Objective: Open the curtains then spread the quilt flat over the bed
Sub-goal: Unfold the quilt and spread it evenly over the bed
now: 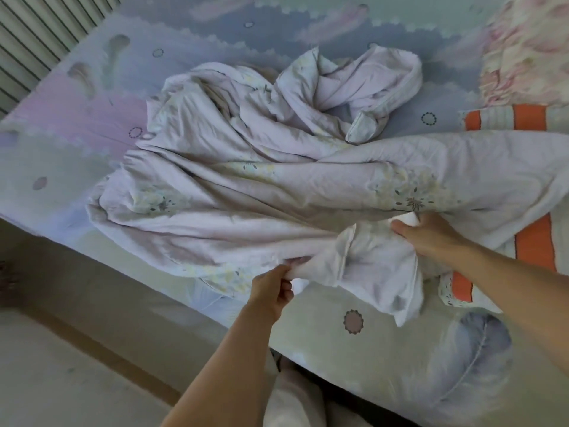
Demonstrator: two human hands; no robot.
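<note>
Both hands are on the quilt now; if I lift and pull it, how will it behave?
The quilt is probably floppy: it lies bunched and sags between the left hand and right hand. It looks light, held by pinches. Twisted folds may drag rather than open.

The bunched quilt is covering the bed's middle; bare sheet is lying open left and beyond, while pillows are crowding the right side

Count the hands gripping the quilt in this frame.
2. The left hand pinches the quilt at its near edge; the right hand grips a bunched fold further right. None hidden.
</note>
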